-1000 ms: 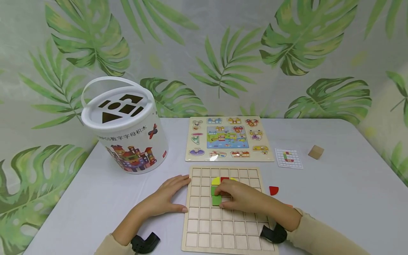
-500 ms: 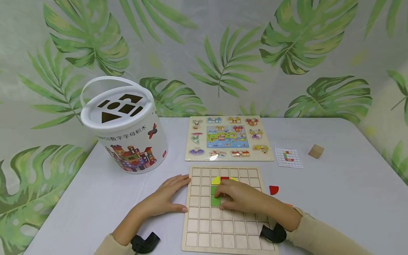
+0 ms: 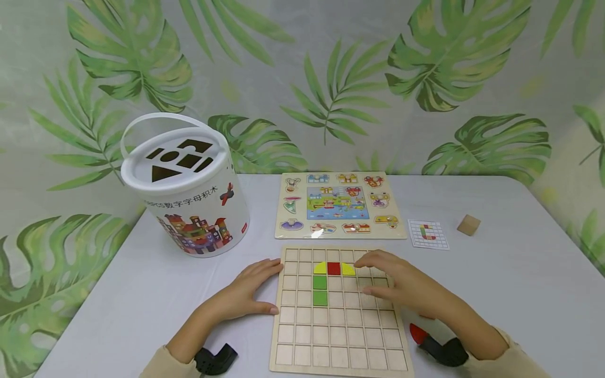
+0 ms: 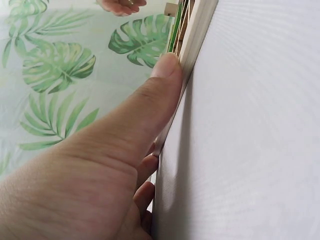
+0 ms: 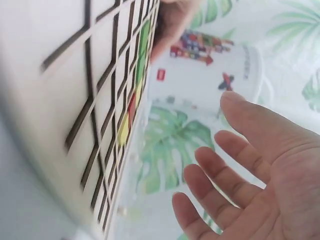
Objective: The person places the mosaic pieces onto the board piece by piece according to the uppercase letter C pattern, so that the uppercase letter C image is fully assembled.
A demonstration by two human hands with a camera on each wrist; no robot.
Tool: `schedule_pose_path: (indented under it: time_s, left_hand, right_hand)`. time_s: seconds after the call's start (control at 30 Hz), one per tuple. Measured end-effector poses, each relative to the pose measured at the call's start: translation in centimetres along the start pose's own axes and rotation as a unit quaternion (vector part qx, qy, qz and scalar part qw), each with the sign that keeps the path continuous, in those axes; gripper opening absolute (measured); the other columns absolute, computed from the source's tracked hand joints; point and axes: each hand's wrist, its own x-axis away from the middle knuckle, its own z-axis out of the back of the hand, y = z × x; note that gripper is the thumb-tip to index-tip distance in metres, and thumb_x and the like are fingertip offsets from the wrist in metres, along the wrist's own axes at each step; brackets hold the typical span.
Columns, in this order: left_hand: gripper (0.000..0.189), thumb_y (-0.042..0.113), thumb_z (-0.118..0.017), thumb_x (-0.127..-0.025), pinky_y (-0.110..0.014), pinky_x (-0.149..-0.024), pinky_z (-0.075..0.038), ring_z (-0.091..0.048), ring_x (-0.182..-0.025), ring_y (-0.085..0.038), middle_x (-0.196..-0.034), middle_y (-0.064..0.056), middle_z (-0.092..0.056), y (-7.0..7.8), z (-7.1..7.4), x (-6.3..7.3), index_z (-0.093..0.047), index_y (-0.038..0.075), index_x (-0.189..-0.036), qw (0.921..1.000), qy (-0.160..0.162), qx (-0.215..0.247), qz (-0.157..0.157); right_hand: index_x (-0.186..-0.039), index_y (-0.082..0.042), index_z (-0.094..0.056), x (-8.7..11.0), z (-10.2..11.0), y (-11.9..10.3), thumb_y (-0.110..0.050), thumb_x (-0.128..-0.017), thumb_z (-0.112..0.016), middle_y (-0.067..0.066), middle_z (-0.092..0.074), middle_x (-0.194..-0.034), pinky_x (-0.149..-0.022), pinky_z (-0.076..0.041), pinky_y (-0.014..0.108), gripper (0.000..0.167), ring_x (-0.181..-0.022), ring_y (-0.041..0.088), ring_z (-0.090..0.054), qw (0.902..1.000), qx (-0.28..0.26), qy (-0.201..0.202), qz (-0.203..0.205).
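My right hand is wide, thumb and fingers well parted, above the right side of the grid board. My left hand touches the board's left edge with thumb and fingertips. Seated in the grid: left yellow piece, red square, right yellow piece — one row — with an upper green square and lower green square beneath the left yellow. Beyond: puzzle board, pattern card, wooden cube; far left, a white bucket.
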Motion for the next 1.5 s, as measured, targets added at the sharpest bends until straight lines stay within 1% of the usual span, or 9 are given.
schedule_pose_path:
  time_s: [0.17, 0.3, 0.43, 0.63, 0.9, 1.07, 1.2, 1.33, 1.5]
  left_hand:
    - [0.088, 0.054, -0.067, -0.070, -0.049, -0.105, -0.011, -0.013, -0.133, -0.026, -0.145, -0.003, -0.025, 0.0, 0.0, 0.0, -0.033, 0.012, -0.139, 1.0000, 0.000, -0.002, 0.000]
    - [0.088, 0.054, -0.066, -0.070, -0.049, -0.105, -0.012, -0.014, -0.133, -0.026, -0.145, -0.003, -0.025, -0.1, 0.0, -0.1, -0.033, 0.012, -0.140, 1.0000, -0.002, -0.004, 0.000]
    - [0.088, 0.054, -0.067, -0.070, -0.049, -0.105, -0.012, -0.014, -0.133, -0.026, -0.145, -0.002, -0.025, -0.1, 0.0, -0.1, -0.033, 0.012, -0.140, 1.0000, -0.001, -0.006, -0.001]
    - [0.088, 0.054, -0.068, -0.069, -0.046, -0.105, -0.012, -0.013, -0.133, -0.023, -0.146, 0.001, -0.024, -0.1, 0.0, 0.0, -0.033, 0.014, -0.140, 1.0000, -0.001, -0.004, 0.008]
    - [0.089, 0.054, -0.067, -0.069, -0.046, -0.105, -0.012, -0.014, -0.133, -0.023, -0.146, 0.001, -0.024, -0.2, -0.1, 0.1, -0.033, 0.014, -0.140, 1.0000, 0.000, -0.004, 0.008]
    - [0.088, 0.054, -0.067, -0.069, -0.049, -0.105, -0.013, -0.015, -0.133, -0.026, -0.145, -0.001, -0.025, -0.1, -0.1, 0.0, -0.034, 0.013, -0.139, 1.0000, 0.003, -0.002, 0.004]
    - [0.088, 0.053, -0.068, -0.069, -0.047, -0.105, -0.012, -0.014, -0.133, -0.023, -0.145, 0.001, -0.024, -0.1, 0.0, 0.0, -0.033, 0.014, -0.140, 0.9999, -0.001, -0.002, 0.011]
    - [0.088, 0.053, -0.068, -0.069, -0.045, -0.106, -0.012, -0.013, -0.133, -0.021, -0.146, 0.003, -0.024, 0.0, 0.0, 0.1, -0.033, 0.016, -0.140, 0.9998, -0.004, -0.004, 0.018]
    - [0.088, 0.053, -0.069, -0.069, -0.044, -0.106, -0.011, -0.013, -0.133, -0.021, -0.146, 0.003, -0.023, 0.0, 0.0, 0.0, -0.033, 0.016, -0.140, 0.9998, -0.005, -0.004, 0.018]
  right_hand:
    - [-0.116, -0.015, -0.056, 2.4, 1.2, 1.6, -0.021, -0.076, -0.072, -0.008, -0.051, -0.117, -0.087, -0.045, 0.039, 0.044, -0.110, 0.016, -0.047, 0.9983, 0.027, 0.043, -0.028]
    - [-0.116, -0.015, -0.056, 4.0, 1.4, 3.2, -0.021, -0.076, -0.072, -0.009, -0.052, -0.114, -0.083, -0.047, 0.037, 0.043, -0.103, 0.015, -0.050, 0.9972, 0.036, 0.050, -0.043]
    - [-0.113, -0.015, -0.058, 5.0, 1.1, 5.0, -0.020, -0.078, -0.071, -0.008, -0.054, -0.110, -0.082, -0.047, 0.030, 0.038, -0.098, 0.013, -0.052, 0.9974, 0.031, 0.054, -0.037]
    - [-0.107, -0.015, -0.061, 5.4, 0.6, 6.8, -0.007, -0.076, -0.070, -0.008, -0.055, -0.106, -0.083, -0.041, 0.015, 0.034, -0.095, 0.008, -0.050, 0.9976, 0.022, 0.060, -0.026]
    - [-0.105, -0.015, -0.060, 5.4, 0.4, 7.2, -0.007, -0.080, -0.066, -0.009, -0.053, -0.092, -0.067, -0.046, 0.021, 0.028, -0.079, 0.007, -0.046, 0.9966, 0.012, 0.027, -0.077]
    - [-0.101, -0.012, -0.059, 5.2, 0.4, 7.0, -0.010, -0.079, -0.066, -0.009, -0.048, -0.079, -0.061, -0.044, 0.019, 0.023, -0.073, 0.006, -0.045, 0.9942, 0.021, 0.016, -0.104]
    - [-0.096, -0.012, -0.059, 5.2, 0.5, 6.8, -0.015, -0.077, -0.070, -0.008, -0.048, -0.077, -0.060, -0.044, 0.020, 0.022, -0.072, 0.008, -0.045, 0.9916, 0.035, 0.020, -0.123]
    - [-0.093, -0.015, -0.059, 5.2, 0.5, 6.5, -0.017, -0.075, -0.073, -0.011, -0.051, -0.080, -0.063, -0.046, 0.022, 0.023, -0.074, 0.008, -0.047, 0.9916, 0.053, 0.049, -0.107]
    - [-0.091, -0.018, -0.060, 5.0, 0.4, 5.6, -0.008, -0.071, -0.075, -0.015, -0.054, -0.082, -0.064, -0.048, 0.022, 0.027, -0.073, 0.005, -0.051, 0.9926, 0.054, 0.103, -0.034]
